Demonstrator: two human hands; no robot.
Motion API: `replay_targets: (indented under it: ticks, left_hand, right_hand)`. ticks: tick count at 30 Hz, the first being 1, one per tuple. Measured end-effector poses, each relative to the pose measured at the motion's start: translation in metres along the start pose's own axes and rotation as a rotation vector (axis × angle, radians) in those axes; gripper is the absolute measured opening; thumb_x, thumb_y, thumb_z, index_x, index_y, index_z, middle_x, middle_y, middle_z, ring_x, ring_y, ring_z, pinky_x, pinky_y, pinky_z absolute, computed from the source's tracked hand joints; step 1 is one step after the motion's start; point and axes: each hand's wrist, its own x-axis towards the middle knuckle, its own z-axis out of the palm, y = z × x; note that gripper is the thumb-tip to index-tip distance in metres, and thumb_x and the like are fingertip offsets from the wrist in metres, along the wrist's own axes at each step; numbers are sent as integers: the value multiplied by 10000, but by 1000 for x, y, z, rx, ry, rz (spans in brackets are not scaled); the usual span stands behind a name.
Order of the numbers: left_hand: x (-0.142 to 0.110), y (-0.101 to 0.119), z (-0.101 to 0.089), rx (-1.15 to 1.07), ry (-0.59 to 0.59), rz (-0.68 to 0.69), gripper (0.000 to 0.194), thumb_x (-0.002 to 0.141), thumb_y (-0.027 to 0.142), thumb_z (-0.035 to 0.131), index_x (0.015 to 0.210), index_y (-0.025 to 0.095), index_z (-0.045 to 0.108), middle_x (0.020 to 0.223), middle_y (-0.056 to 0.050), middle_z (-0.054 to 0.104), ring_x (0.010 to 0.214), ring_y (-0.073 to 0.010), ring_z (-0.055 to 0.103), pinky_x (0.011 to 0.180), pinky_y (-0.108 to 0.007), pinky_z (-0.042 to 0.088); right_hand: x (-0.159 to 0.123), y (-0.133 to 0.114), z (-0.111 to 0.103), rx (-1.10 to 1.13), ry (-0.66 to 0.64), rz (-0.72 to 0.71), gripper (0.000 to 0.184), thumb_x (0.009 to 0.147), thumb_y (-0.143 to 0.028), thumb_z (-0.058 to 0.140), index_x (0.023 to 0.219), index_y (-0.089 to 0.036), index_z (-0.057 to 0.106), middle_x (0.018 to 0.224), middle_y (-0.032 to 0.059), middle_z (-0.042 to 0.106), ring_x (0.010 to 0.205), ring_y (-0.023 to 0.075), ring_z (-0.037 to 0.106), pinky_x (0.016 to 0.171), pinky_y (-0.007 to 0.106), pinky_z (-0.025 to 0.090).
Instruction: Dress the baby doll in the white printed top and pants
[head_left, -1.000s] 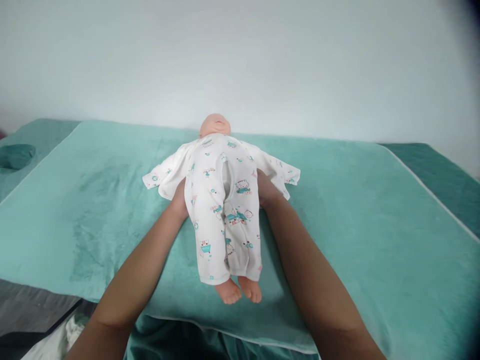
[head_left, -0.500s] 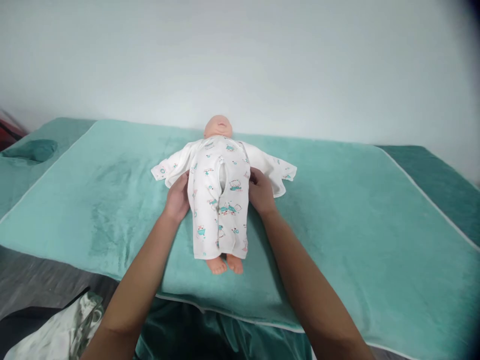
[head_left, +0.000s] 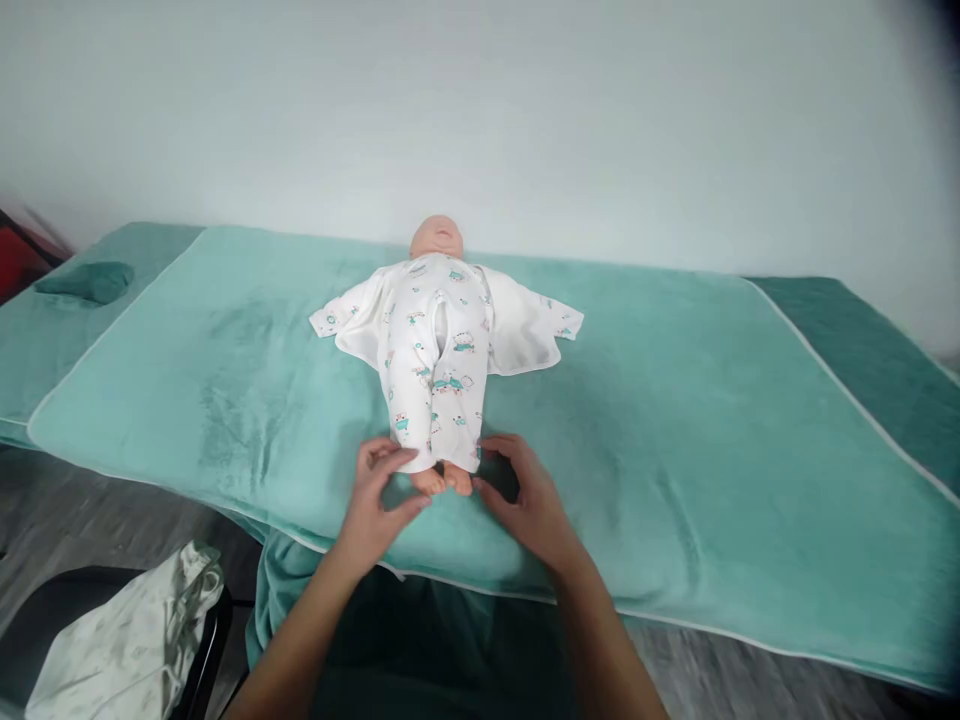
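A baby doll (head_left: 437, 238) lies on its back with its head toward the wall. White printed trousers (head_left: 456, 385) cover its body and legs, and a white printed jacket (head_left: 521, 320) is spread out under it, sleeves out to both sides. My left hand (head_left: 373, 505) is at the left trouser cuff, fingertips touching the cloth and thumb held apart beside the doll's feet (head_left: 429, 482). At the other cuff, my right hand (head_left: 529, 500) has its fingers against the trouser edge and its thumb apart, near the toes. Both hands are open.
A green velvety cover (head_left: 637, 450) lies over the bed, which stands against a white wall (head_left: 480, 120). At lower left, a black chair (head_left: 71, 590) holds a crumpled patterned cloth (head_left: 131, 640). A red object (head_left: 19, 260) shows at the far left edge.
Both hands have moved from the doll's waist down to the trouser cuffs. The jacket flaps now lie uncovered at both sides. The view has shifted slightly.
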Motion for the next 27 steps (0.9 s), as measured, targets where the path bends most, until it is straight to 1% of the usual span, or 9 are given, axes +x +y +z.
replay_targets:
  ticks: [3,5,7,11,15,18,20,23,27]
  left_hand:
    - [-13,11,16,302,49,98,485,847,302,786,1309,255,645,1247,-111,466,1174,-244,550,1007,-414,536]
    - [-12,14,22,455,87,151,450,864,243,755,1300,238,645,1231,-121,477,1141,-248,552,964,-416,548]
    - [-9,15,25,519,107,189,406,872,210,728,1270,225,650,1213,-123,495,1094,-241,562,916,-402,558]
    - [-7,14,27,407,197,205,364,854,120,679,1206,196,622,1126,-90,521,1032,-203,590,888,-355,561]
    - [-10,10,25,266,297,90,325,823,132,697,1124,198,593,1039,-52,544,980,-188,597,847,-337,553]
    - [-10,10,23,213,287,31,305,826,140,697,1110,211,610,1016,-40,545,953,-182,600,836,-337,546]
    - [-9,13,20,193,254,23,277,843,160,708,1106,223,645,994,-31,532,932,-173,601,820,-323,546]
    - [-10,18,18,178,212,25,227,863,210,741,1083,233,690,974,-26,523,908,-160,594,789,-294,540]
    - [-12,23,16,166,216,67,143,892,176,705,1024,231,722,943,-24,506,860,-144,564,744,-268,521]
  right_hand:
    - [-4,-1,6,-116,35,-27,332,871,-206,718,1172,-243,585,1133,64,683,1045,253,641,898,415,491]
    - [-1,-2,10,-179,41,-45,238,890,-201,703,1102,-234,601,1056,49,702,991,248,641,871,406,467]
    - [1,-3,13,-230,39,-60,132,938,-219,658,1062,-227,611,1025,46,711,968,246,629,850,400,442]
    - [-1,-3,13,-248,53,-80,83,1005,-226,546,1034,-215,622,998,55,709,929,238,606,814,392,414]
    - [-10,-1,3,-6,80,-106,112,1002,-216,521,959,-221,624,842,23,659,798,194,598,731,349,436]
    - [-14,-2,-4,180,101,-106,124,989,-214,534,891,-225,610,786,4,621,710,166,585,644,310,436]
    - [-14,-4,-4,199,107,-94,131,983,-213,538,871,-225,604,773,2,610,689,160,578,629,305,440]
    - [-12,-4,1,152,133,-101,56,959,-197,578,978,-233,616,897,28,651,778,171,607,689,320,488]
    - [-12,-1,5,107,169,-135,317,935,-152,616,1229,-267,583,1107,67,654,930,191,628,755,341,541]
